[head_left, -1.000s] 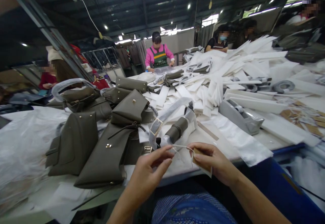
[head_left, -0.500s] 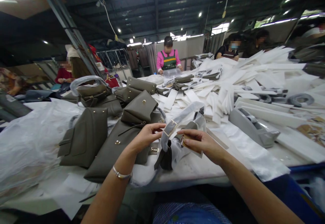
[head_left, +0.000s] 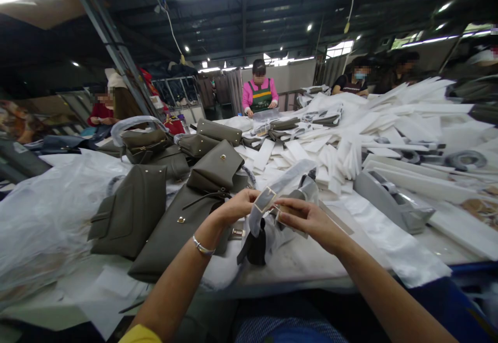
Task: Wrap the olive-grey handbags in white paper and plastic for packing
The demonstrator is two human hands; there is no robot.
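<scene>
My left hand (head_left: 233, 209) pinches the metal ring (head_left: 265, 198) on a plastic-wrapped bag strap (head_left: 272, 218) that is lifted a little off the white table (head_left: 311, 260). Close beside it, my right hand (head_left: 307, 220) pinches a small brown card tag (head_left: 290, 213) against the same strap. The strap's dark end (head_left: 254, 247) hangs down between my hands. Olive-green bags (head_left: 171, 229) lie flat just left of my left hand, and more olive bags (head_left: 216, 169) are stacked behind them.
A grey tape dispenser (head_left: 392, 203) stands right of my hands. White foam sheets (head_left: 350, 140) are heaped across the table's back and right. Crumpled clear plastic (head_left: 42, 218) covers the left. Other people work at the far end and along the left side.
Both hands went from the table's near edge up to the wrapped strap; the left hand took hold of its ring, and the right hand brought the card tag against it.
</scene>
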